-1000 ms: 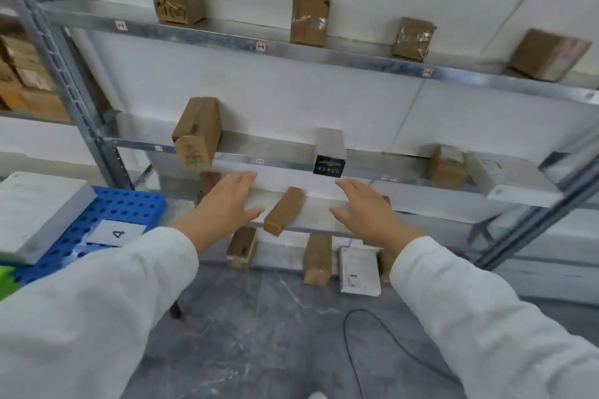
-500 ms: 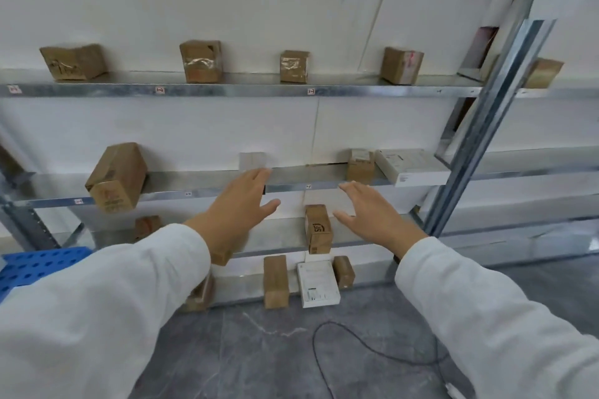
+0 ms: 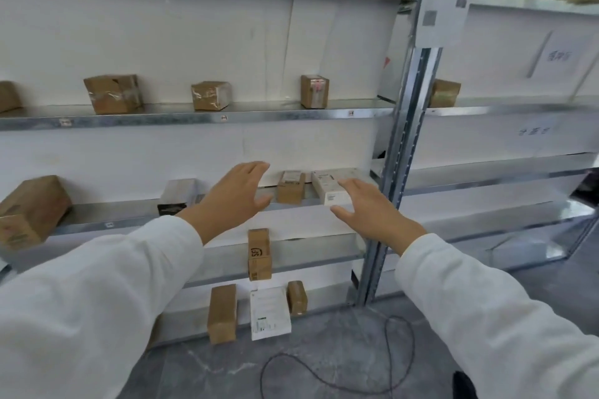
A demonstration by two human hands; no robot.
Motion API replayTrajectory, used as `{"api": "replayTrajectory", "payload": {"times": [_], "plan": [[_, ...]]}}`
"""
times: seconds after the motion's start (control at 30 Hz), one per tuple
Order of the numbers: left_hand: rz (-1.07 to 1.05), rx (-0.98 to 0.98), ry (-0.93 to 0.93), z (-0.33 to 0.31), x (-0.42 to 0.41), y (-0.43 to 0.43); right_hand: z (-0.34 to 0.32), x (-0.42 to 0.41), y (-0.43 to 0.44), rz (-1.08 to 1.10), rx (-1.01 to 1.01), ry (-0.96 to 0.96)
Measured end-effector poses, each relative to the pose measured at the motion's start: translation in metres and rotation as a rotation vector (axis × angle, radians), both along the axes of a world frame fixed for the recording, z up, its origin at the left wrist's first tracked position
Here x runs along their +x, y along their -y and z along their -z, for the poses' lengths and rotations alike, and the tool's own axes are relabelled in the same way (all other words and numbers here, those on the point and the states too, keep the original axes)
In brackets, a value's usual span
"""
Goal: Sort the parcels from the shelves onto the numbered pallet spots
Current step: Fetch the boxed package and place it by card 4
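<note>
Looks like a reach-in for a pickup, with nothing grabbed yet. The small brown parcel [image 3: 290, 187] is stood upright just right of centre frame on the middle shelf [image 3: 123, 214], and a white box [image 3: 332, 186] is parked just beside it on its right. This is probably best done two-handed: the brown one should be squeezed on its two side faces, low down, and drawn straight out over the shelf lip so the white box isn't knocked. The label is worth reading before anything gets carried, since the numbered pallet spots aren't in view here. The left hand [image 3: 235, 196] is held flat and palm down left of the brown parcel, fingers straight, thumb spread, nothing in it. The right hand [image 3: 369, 210] is likewise spread and empty, its fingertips overlapping the white box's front. Whether it's actually touched can't be told.
</note>
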State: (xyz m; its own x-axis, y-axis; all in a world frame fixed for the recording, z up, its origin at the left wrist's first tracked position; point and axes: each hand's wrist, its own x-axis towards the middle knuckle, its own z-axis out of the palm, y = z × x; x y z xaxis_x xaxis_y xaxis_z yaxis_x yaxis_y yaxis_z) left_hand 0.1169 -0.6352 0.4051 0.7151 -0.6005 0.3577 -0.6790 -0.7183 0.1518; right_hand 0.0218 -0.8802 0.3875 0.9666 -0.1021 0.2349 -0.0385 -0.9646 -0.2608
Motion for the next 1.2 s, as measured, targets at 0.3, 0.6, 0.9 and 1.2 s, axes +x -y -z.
{"api": "replayTrajectory", "payload": {"times": [0.3,0.6,0.9,1.2], "plan": [[0.005,0.04,-0.011,0.014,0.01,0.094,0.006,0.007,0.078,0.026,-0.004,0.006],[0.066,0.032,-0.056,0.043,0.099,0.181,0.009,0.085,0.144,0.061,-0.064,-0.038],[0.068,0.05,-0.117,0.056,0.235,0.253,0.021,0.223,0.202,0.064,-0.04,-0.097],[0.059,0.057,-0.227,0.092,0.305,0.314,0.051,0.303,0.267,0.049,-0.036,-0.152]]}}
